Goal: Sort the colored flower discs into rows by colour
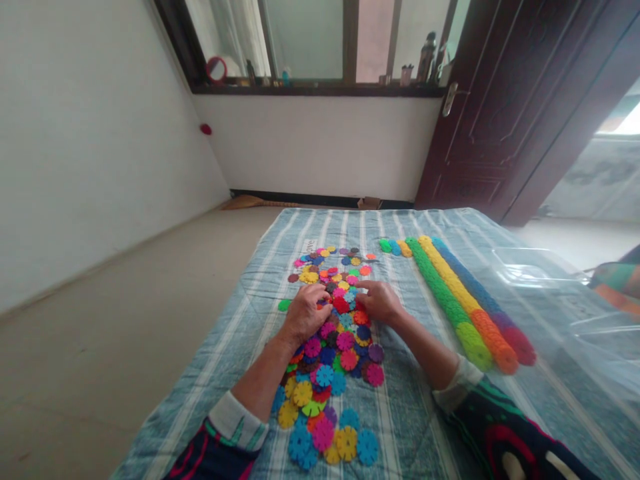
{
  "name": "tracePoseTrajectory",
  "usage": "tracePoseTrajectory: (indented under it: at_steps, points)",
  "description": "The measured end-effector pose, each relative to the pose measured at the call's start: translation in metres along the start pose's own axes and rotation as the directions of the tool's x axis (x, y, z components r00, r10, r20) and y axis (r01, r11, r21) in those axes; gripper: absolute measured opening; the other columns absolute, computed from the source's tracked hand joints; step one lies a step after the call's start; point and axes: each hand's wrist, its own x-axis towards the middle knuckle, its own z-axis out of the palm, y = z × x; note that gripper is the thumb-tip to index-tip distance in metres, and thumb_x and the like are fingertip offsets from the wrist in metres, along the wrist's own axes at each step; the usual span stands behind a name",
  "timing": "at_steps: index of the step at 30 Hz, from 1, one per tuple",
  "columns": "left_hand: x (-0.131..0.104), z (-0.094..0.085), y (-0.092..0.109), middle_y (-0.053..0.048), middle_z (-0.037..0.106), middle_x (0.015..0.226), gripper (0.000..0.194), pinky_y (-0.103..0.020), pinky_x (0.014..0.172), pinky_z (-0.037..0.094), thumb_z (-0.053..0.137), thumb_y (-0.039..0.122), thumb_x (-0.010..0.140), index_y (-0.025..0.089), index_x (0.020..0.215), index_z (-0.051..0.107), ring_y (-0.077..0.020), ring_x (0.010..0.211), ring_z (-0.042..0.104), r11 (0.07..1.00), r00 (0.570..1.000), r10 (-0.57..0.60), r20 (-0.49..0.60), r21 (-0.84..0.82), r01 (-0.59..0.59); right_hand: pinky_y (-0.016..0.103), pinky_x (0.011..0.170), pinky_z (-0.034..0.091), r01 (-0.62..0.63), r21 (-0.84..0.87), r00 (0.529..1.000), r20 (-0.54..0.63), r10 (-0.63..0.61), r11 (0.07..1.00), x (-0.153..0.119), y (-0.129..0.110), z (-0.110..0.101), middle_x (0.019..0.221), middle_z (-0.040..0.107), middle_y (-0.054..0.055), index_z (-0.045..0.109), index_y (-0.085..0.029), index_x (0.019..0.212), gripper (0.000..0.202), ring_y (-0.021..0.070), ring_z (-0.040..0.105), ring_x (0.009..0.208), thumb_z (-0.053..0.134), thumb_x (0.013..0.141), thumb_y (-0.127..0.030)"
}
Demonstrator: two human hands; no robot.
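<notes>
Many colourful notched plastic discs (345,341) lie in a long loose heap down the middle of the striped cloth. My left hand (306,312) rests at the left side of this heap, fingers bent, with a gap between thumb and forefinger. Across from it, my right hand (381,302) touches the right edge of the discs. Its forefinger is stretched out and the thumb sits apart below. A red disc (341,305) lies between the two hands. No disc shows clearly gripped in either one, though the fingertips partly cover the pieces.
Right of the heap lie long rows of stacked discs: green (437,283), yellow (450,275) and blue (467,280), with short stacks (395,248) beside their far ends. A clear plastic box (537,267) stands at the right. The striped cloth (240,320) ends at the left above the floor.
</notes>
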Motion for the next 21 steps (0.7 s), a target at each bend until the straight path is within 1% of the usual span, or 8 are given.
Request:
tracePoseTrajectory:
  at_steps: [3,5,7,11,14,16,19,21]
  points:
    - [0.001,0.000,0.002,-0.006,0.068,0.097,0.010,-0.038,0.092,0.046,0.059,0.015,0.070,0.020,0.073,0.067,-0.0211,0.098,0.060,1.000,1.000,0.013,-0.010,0.015,-0.013,0.027,0.075,0.045,0.017,-0.100,0.999,0.028,-0.015,0.995,0.007,-0.005,0.000,0.101,0.072,0.003,0.068,-0.030,0.113,0.036,0.0215,0.064,0.095,0.053,0.080,-0.031]
    - [0.001,0.001,0.006,-0.007,0.067,0.101,0.008,-0.039,0.094,0.045,0.060,0.017,0.070,0.020,0.073,0.068,-0.0223,0.101,0.058,0.999,0.999,0.028,-0.018,0.021,-0.027,0.028,0.077,0.045,0.042,-0.136,0.998,0.048,-0.036,0.990,0.009,-0.006,0.000,0.103,0.071,0.004,0.069,-0.030,0.109,0.034,0.0224,0.064,0.097,0.052,0.080,-0.032]
    - [0.001,0.001,0.012,-0.008,0.065,0.105,0.006,-0.041,0.096,0.043,0.063,0.021,0.070,0.020,0.073,0.068,-0.0241,0.106,0.056,0.998,0.998,0.059,0.000,0.020,-0.059,0.027,0.077,0.045,0.060,-0.145,0.997,0.063,-0.051,0.988,0.010,-0.005,-0.001,0.102,0.072,0.004,0.070,-0.029,0.107,0.033,0.0222,0.064,0.095,0.052,0.080,-0.031]
    - [-0.002,0.000,0.025,-0.008,0.063,0.106,0.006,-0.043,0.100,0.040,0.068,0.025,0.066,0.020,0.070,0.067,-0.0267,0.111,0.052,0.992,0.989,0.119,0.093,0.037,-0.123,0.026,0.074,0.044,0.071,-0.117,0.996,0.067,-0.064,0.991,0.011,-0.004,-0.003,0.098,0.072,0.004,0.071,-0.026,0.103,0.031,0.0216,0.064,0.091,0.056,0.076,-0.028]
    - [-0.003,-0.001,0.032,-0.008,0.061,0.109,0.012,-0.046,0.101,0.039,0.071,0.025,0.062,0.020,0.072,0.067,-0.0288,0.115,0.049,0.990,0.984,0.101,0.148,0.078,-0.114,0.026,0.071,0.043,0.065,-0.093,0.997,0.052,-0.061,0.994,0.012,-0.003,-0.003,0.093,0.072,0.005,0.071,-0.023,0.098,0.028,0.0214,0.064,0.087,0.058,0.073,-0.026]
    - [-0.004,0.000,0.033,-0.008,0.060,0.112,0.014,-0.046,0.103,0.038,0.070,0.024,0.062,0.020,0.076,0.067,-0.0294,0.118,0.047,0.990,0.981,0.083,0.177,0.097,-0.101,0.026,0.069,0.043,0.059,-0.079,0.998,0.040,-0.055,0.995,0.012,-0.003,-0.003,0.090,0.072,0.005,0.071,-0.023,0.096,0.027,0.0208,0.063,0.083,0.058,0.072,-0.025]
    - [-0.004,0.001,0.033,-0.009,0.061,0.112,0.016,-0.046,0.105,0.036,0.068,0.020,0.063,0.020,0.079,0.067,-0.0294,0.119,0.047,0.990,0.976,0.067,0.207,0.108,-0.091,0.026,0.066,0.042,0.049,-0.057,0.999,0.021,-0.048,0.997,0.012,-0.002,-0.002,0.085,0.071,0.004,0.070,-0.023,0.095,0.026,0.0199,0.063,0.078,0.059,0.072,-0.025]
    - [-0.004,0.002,0.032,-0.009,0.062,0.112,0.014,-0.046,0.105,0.036,0.067,0.018,0.063,0.019,0.077,0.066,-0.0298,0.119,0.047,0.991,0.975,0.054,0.214,0.106,-0.078,0.026,0.065,0.041,0.042,-0.030,0.999,0.001,-0.042,0.999,0.012,0.000,0.000,0.081,0.070,0.004,0.071,-0.022,0.093,0.024,0.0194,0.062,0.075,0.060,0.071,-0.026]
